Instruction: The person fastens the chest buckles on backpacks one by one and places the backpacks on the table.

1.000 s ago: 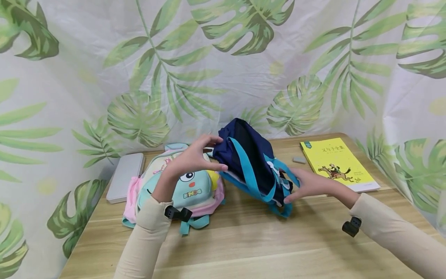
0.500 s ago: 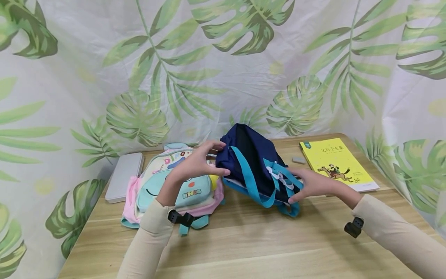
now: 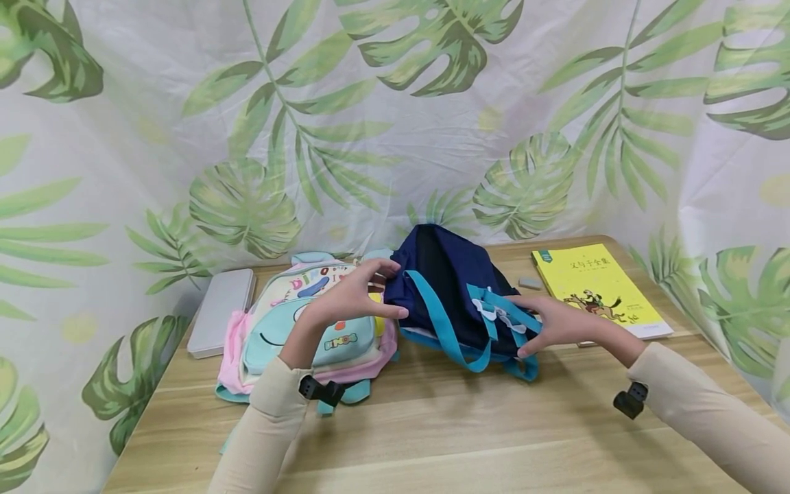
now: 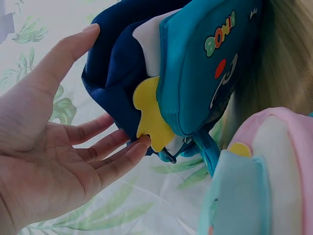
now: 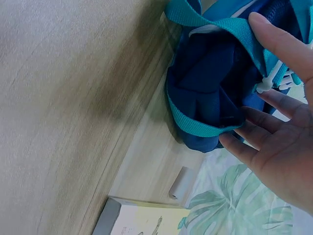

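Note:
A navy backpack [image 3: 453,274] with teal straps lies tilted at the middle of the table, its strap side turned up. In the left wrist view its teal front pocket [image 4: 198,68] and a yellow side piece [image 4: 150,115] show. My left hand [image 3: 348,298] holds the backpack's left end, thumb and fingertips on either side of it. Opposite, my right hand [image 3: 555,324] grips the right end; its thumb is over a teal strap [image 5: 215,24], with the fingers on the navy fabric behind. Parts of the pocket face are hidden from the head view.
A pink and mint dinosaur backpack [image 3: 265,343] lies close by on the left, partly behind my left forearm. Beyond it is a white flat case [image 3: 219,312]. A yellow book [image 3: 595,281] and a small grey block [image 3: 529,283] lie at the right. A leaf-print curtain [image 3: 432,137] hangs behind the table.
The navy backpack has come down and slightly right, its strap side turning further up. Both my hands have moved with it. The dinosaur backpack and book stay in place.

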{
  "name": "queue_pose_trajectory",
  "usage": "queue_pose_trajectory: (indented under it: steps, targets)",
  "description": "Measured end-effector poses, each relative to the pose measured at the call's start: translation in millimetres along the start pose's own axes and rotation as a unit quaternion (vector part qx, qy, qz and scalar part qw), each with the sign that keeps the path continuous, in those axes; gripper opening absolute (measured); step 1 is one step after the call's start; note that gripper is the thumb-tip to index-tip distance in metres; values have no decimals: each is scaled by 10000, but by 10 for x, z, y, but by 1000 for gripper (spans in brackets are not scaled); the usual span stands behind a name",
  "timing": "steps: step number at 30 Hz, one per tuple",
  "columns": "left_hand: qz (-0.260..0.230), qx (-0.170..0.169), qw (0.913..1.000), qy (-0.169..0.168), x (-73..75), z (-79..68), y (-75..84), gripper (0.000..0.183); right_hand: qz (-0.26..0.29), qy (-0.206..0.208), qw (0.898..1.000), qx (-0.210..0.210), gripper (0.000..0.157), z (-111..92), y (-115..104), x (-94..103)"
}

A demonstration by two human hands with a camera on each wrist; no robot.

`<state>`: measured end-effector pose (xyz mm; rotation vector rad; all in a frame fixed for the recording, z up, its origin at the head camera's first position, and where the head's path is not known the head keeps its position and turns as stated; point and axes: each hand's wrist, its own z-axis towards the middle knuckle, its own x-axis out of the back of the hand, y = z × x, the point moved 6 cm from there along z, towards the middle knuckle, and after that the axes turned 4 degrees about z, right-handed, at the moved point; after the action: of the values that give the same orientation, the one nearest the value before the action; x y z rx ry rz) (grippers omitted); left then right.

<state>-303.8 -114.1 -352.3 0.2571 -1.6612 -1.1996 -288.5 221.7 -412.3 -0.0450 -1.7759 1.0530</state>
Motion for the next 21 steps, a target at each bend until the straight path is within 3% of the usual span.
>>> queue_pose_trajectory:
  steps: [21]
  targets:
    - [-49,589,9981,-196,-216,44,-240,83,-152,-138,9995,-231,96,-33,39,77]
